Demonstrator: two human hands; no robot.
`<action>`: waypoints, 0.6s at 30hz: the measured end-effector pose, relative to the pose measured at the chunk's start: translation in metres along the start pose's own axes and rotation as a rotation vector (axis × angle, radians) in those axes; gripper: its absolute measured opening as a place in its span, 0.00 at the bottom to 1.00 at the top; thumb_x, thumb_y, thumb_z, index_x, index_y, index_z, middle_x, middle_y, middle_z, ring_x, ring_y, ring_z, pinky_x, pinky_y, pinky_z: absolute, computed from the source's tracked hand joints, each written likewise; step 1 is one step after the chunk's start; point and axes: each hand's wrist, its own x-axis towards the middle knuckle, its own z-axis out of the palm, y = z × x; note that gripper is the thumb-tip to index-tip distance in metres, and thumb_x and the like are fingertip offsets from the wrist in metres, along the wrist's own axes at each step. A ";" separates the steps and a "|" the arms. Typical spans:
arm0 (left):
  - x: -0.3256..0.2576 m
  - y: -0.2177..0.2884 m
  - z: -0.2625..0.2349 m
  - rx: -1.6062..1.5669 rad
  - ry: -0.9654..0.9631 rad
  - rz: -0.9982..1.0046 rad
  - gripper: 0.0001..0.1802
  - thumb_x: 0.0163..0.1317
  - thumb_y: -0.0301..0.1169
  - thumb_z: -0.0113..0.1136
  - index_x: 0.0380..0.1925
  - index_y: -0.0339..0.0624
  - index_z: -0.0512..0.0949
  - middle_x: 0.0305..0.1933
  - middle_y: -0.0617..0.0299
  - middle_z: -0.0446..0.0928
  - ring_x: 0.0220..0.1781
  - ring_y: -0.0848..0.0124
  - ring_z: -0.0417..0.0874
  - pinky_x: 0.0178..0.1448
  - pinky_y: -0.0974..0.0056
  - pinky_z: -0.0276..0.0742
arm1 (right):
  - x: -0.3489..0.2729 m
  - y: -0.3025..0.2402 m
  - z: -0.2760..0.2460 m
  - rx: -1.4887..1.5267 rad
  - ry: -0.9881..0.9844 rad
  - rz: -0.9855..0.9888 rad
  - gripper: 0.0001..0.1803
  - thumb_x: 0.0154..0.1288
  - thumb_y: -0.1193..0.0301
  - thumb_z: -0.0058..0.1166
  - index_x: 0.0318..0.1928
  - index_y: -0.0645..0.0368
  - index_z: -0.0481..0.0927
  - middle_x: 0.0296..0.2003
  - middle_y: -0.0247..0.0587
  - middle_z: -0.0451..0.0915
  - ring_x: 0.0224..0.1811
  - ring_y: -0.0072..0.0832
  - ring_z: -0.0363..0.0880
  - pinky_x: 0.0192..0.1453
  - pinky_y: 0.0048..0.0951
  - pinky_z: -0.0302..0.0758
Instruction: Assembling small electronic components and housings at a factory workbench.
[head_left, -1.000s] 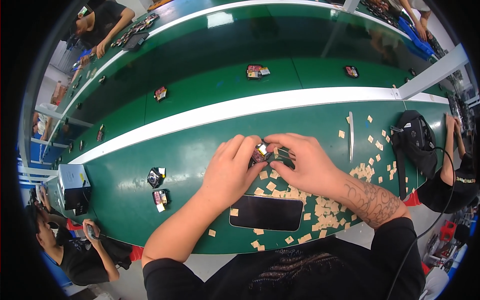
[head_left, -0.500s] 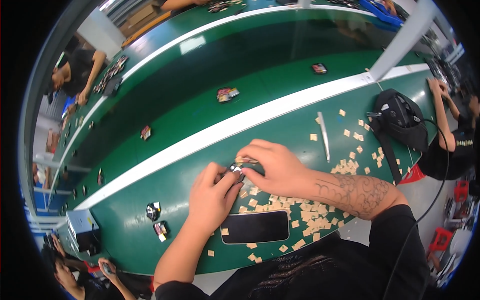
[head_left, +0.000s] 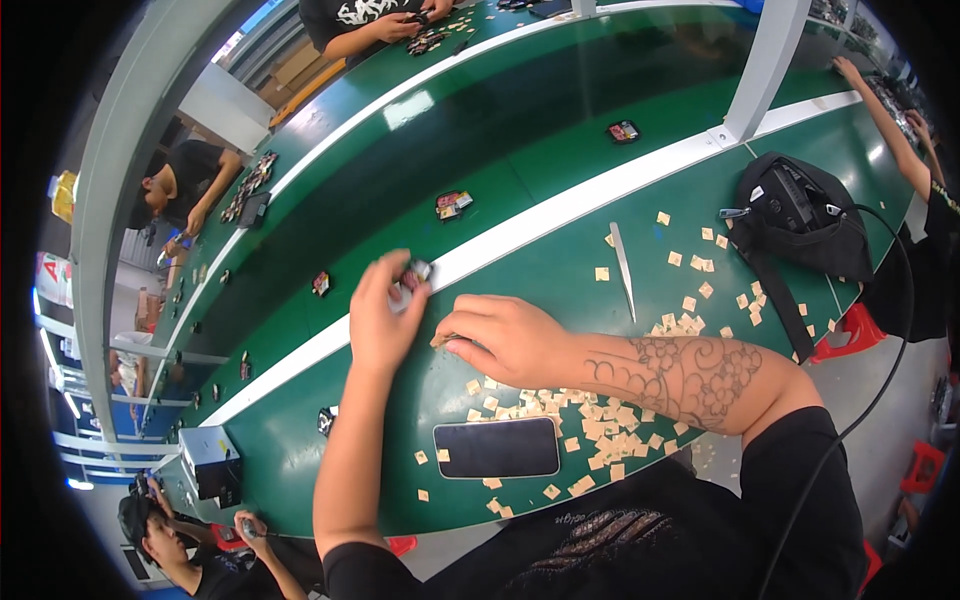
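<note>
My left hand (head_left: 378, 318) is closed round a small black electronic unit (head_left: 415, 274) with a reddish part, held over the white rail at the belt's near edge. Slight blur hides the unit's details. To its right, above the green table, my right hand (head_left: 505, 340) pinches a small tan piece (head_left: 438, 341), mostly covered by the fingers. Below that hand lies a heap of small tan square stickers (head_left: 610, 430). A dark-screened phone (head_left: 500, 447) lies left of the heap with one square on it. Another black unit (head_left: 326, 420) is partly hidden by my left forearm.
Beyond the white rail (head_left: 570, 215) a green belt carries several spaced units, one straight ahead (head_left: 453, 205). Tweezers (head_left: 624, 270) and a black bag (head_left: 800, 215) with a cable lie to the right. A box (head_left: 210, 460) stands at the left. Other people sit around the line.
My hands have come apart. The left has carried the black unit away and up-left to the rail; the right has shifted slightly left, with a small tan piece in its fingers.
</note>
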 end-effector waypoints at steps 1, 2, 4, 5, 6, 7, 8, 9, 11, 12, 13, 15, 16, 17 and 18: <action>0.016 -0.008 0.003 0.017 0.017 0.007 0.30 0.58 0.26 0.80 0.62 0.44 0.82 0.48 0.55 0.86 0.48 0.56 0.86 0.55 0.53 0.83 | 0.000 0.000 -0.001 -0.003 -0.026 -0.045 0.07 0.79 0.70 0.57 0.50 0.57 0.85 0.43 0.44 0.81 0.46 0.48 0.83 0.52 0.48 0.81; 0.030 -0.018 0.008 0.035 0.020 0.007 0.30 0.58 0.26 0.80 0.62 0.44 0.82 0.48 0.55 0.86 0.48 0.56 0.86 0.55 0.53 0.83 | 0.000 0.000 -0.001 0.009 -0.021 -0.058 0.07 0.79 0.70 0.57 0.50 0.57 0.85 0.43 0.44 0.81 0.46 0.48 0.83 0.52 0.48 0.81; 0.055 -0.028 0.017 0.177 0.010 0.124 0.36 0.57 0.27 0.81 0.66 0.44 0.79 0.54 0.51 0.88 0.56 0.55 0.88 0.63 0.51 0.84 | -0.001 0.006 -0.002 -0.026 -0.032 -0.073 0.07 0.79 0.71 0.57 0.50 0.57 0.85 0.43 0.43 0.81 0.47 0.48 0.84 0.53 0.48 0.81; 0.065 -0.026 0.020 0.186 0.008 0.134 0.36 0.57 0.27 0.81 0.66 0.44 0.79 0.54 0.51 0.88 0.56 0.55 0.88 0.63 0.51 0.84 | -0.001 0.010 0.000 -0.025 -0.020 -0.079 0.07 0.79 0.71 0.57 0.50 0.57 0.85 0.43 0.43 0.81 0.47 0.48 0.84 0.53 0.48 0.81; 0.073 -0.017 0.026 0.155 -0.027 0.164 0.38 0.57 0.28 0.81 0.69 0.46 0.78 0.56 0.50 0.87 0.60 0.54 0.86 0.67 0.50 0.82 | -0.002 0.010 0.002 -0.051 -0.005 -0.102 0.07 0.79 0.72 0.56 0.51 0.57 0.85 0.43 0.43 0.82 0.48 0.47 0.84 0.54 0.48 0.81; 0.082 -0.009 0.032 0.124 -0.063 0.193 0.40 0.58 0.28 0.81 0.72 0.47 0.76 0.58 0.48 0.87 0.65 0.52 0.85 0.71 0.50 0.80 | -0.002 0.011 0.003 -0.076 0.010 -0.125 0.08 0.79 0.72 0.56 0.52 0.56 0.85 0.44 0.42 0.82 0.48 0.47 0.85 0.54 0.47 0.82; 0.091 -0.001 0.037 0.119 -0.100 0.246 0.44 0.58 0.28 0.81 0.75 0.51 0.73 0.59 0.50 0.85 0.67 0.49 0.83 0.74 0.50 0.78 | -0.002 0.013 0.003 -0.078 0.022 -0.121 0.08 0.79 0.72 0.56 0.52 0.56 0.85 0.44 0.42 0.82 0.48 0.47 0.85 0.54 0.47 0.82; 0.097 -0.002 0.039 0.126 -0.106 0.243 0.44 0.58 0.28 0.81 0.75 0.51 0.73 0.59 0.50 0.85 0.67 0.49 0.83 0.74 0.50 0.78 | -0.001 0.011 0.006 -0.082 -0.032 -0.120 0.08 0.79 0.73 0.56 0.52 0.57 0.84 0.44 0.43 0.82 0.49 0.47 0.85 0.55 0.48 0.82; 0.109 -0.001 0.046 0.019 -0.225 0.228 0.45 0.58 0.29 0.81 0.77 0.53 0.73 0.61 0.50 0.85 0.67 0.50 0.83 0.74 0.50 0.78 | 0.000 0.008 0.009 -0.084 -0.085 -0.122 0.08 0.78 0.73 0.56 0.53 0.57 0.84 0.44 0.43 0.83 0.49 0.47 0.85 0.55 0.48 0.82; 0.113 0.007 0.048 0.049 -0.213 0.260 0.41 0.59 0.27 0.80 0.74 0.52 0.77 0.59 0.53 0.87 0.63 0.55 0.85 0.67 0.53 0.82 | -0.001 0.008 0.008 -0.071 -0.035 -0.110 0.08 0.78 0.74 0.57 0.53 0.58 0.83 0.45 0.44 0.83 0.49 0.47 0.85 0.55 0.48 0.82; 0.113 0.014 0.048 0.052 -0.216 0.260 0.41 0.59 0.27 0.80 0.74 0.52 0.77 0.59 0.53 0.87 0.63 0.55 0.85 0.67 0.53 0.82 | -0.002 0.008 0.007 -0.056 0.013 -0.100 0.08 0.77 0.74 0.57 0.53 0.59 0.83 0.45 0.45 0.83 0.49 0.48 0.85 0.54 0.48 0.82; 0.110 0.029 0.045 0.090 -0.193 0.222 0.36 0.57 0.28 0.81 0.68 0.49 0.81 0.51 0.51 0.86 0.60 0.50 0.84 0.66 0.50 0.81 | -0.003 0.011 0.001 -0.035 0.023 -0.057 0.09 0.78 0.75 0.57 0.53 0.58 0.83 0.45 0.44 0.83 0.48 0.47 0.85 0.54 0.47 0.82; 0.102 0.034 0.038 0.082 -0.192 0.222 0.36 0.57 0.28 0.81 0.68 0.49 0.81 0.51 0.51 0.86 0.60 0.50 0.84 0.66 0.50 0.81 | -0.003 0.013 -0.001 -0.021 0.022 -0.011 0.09 0.78 0.76 0.56 0.54 0.58 0.84 0.44 0.43 0.83 0.47 0.47 0.84 0.53 0.46 0.82; 0.087 0.036 0.029 0.067 -0.217 0.226 0.32 0.55 0.29 0.81 0.63 0.47 0.83 0.48 0.51 0.85 0.57 0.51 0.84 0.62 0.50 0.82 | -0.002 0.016 0.002 -0.026 0.016 -0.008 0.09 0.78 0.76 0.56 0.54 0.58 0.84 0.44 0.43 0.83 0.47 0.47 0.84 0.53 0.46 0.82; 0.070 0.039 0.018 0.061 -0.241 0.230 0.29 0.54 0.30 0.81 0.58 0.44 0.85 0.46 0.51 0.84 0.53 0.51 0.84 0.59 0.50 0.82 | 0.000 0.016 0.006 0.001 0.049 -0.091 0.08 0.78 0.74 0.57 0.53 0.58 0.82 0.43 0.45 0.82 0.47 0.47 0.85 0.52 0.46 0.83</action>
